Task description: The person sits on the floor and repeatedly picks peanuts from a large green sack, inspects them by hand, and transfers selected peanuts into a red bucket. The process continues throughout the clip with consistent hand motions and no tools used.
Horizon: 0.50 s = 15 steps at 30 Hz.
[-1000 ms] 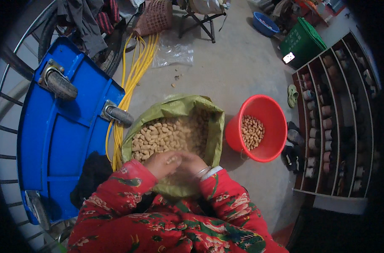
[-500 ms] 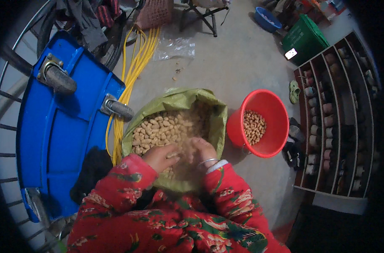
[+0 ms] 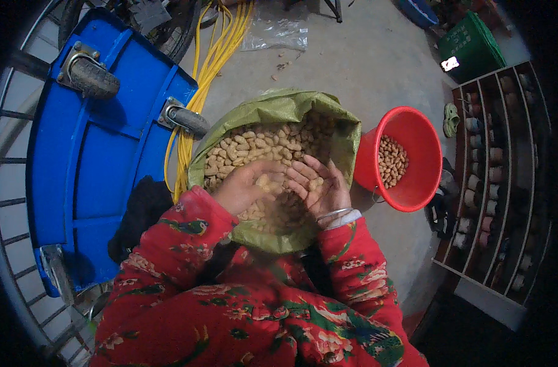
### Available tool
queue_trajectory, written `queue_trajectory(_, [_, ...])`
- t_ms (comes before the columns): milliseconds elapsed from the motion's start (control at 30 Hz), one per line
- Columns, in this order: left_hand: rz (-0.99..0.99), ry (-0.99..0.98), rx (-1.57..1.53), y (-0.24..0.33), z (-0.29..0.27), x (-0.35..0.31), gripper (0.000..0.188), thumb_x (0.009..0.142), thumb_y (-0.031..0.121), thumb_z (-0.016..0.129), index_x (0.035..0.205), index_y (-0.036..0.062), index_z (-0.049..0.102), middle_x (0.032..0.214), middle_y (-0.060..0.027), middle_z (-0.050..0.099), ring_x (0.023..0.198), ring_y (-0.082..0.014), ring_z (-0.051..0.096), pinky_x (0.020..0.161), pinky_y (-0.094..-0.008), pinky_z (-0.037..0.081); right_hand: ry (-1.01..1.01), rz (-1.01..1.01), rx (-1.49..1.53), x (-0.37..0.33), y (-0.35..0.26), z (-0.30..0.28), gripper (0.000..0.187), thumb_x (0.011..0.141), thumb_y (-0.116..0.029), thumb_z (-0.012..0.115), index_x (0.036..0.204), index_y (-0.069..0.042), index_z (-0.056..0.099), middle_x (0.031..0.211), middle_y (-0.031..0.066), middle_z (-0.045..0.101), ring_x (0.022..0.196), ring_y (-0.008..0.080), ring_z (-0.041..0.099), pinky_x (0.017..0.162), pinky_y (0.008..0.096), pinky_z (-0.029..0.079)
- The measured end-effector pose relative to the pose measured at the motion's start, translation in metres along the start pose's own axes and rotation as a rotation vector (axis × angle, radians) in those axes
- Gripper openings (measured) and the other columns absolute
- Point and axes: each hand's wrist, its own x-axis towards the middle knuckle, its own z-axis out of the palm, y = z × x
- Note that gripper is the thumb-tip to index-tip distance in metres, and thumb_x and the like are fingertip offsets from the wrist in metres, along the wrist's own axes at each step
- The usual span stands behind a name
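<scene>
Peanuts [image 3: 254, 147] fill the green sack [image 3: 279, 104] at centre; left hand [image 3: 245, 186] and right hand [image 3: 315, 183], cupped open, hold some; tilted palms could spill them beside the red bucket [image 3: 413, 116].

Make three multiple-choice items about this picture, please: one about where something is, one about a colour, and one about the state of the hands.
1. Where is the red bucket?
A. To the right of the green sack
B. On top of the blue cart
C. Behind the shelf

2. What colour are the cables on the floor beside the cart?
A. Black
B. Yellow
C. White

3. How are the person's hands over the sack?
A. Closed into fists
B. Flat on the floor
C. Open and cupped, with peanuts in the palms

Answers:
1. A: the bucket stands to the right of the green sack, with peanuts inside.
2. B: the cables run yellow past the blue cart.
3. C: the left hand and right hand are open, fingers spread, with peanuts in them.
</scene>
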Motion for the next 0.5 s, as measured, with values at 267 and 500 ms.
queue_trajectory(267, [-0.010, 0.033, -0.022, 0.006, 0.003, -0.003, 0.039, 0.070, -0.004, 0.047, 0.108, -0.0020, 0.039, 0.099, -0.0112, 0.050, 0.084, -0.0195, 0.053, 0.068, -0.0283, 0.046, -0.004, -0.003, -0.207, -0.002, 0.003, -0.016, 0.033, 0.077, -0.011, 0.047, 0.106, 0.001, 0.040, 0.097, 0.0186, 0.050, 0.082, 0.0299, 0.053, 0.070, 0.0357, 0.046])
queue_trajectory(500, [0.044, 0.094, 0.195, 0.005, 0.006, -0.005, 0.026, 0.074, 0.000, 0.047, 0.101, -0.0014, 0.047, 0.097, -0.0093, 0.053, 0.083, -0.0153, 0.053, 0.068, -0.0260, 0.045, 0.210, 0.140, -0.780, -0.006, 0.017, -0.016, 0.023, 0.079, -0.010, 0.044, 0.098, 0.002, 0.045, 0.085, 0.0134, 0.056, 0.077, 0.0253, 0.056, 0.065, 0.0329, 0.046])
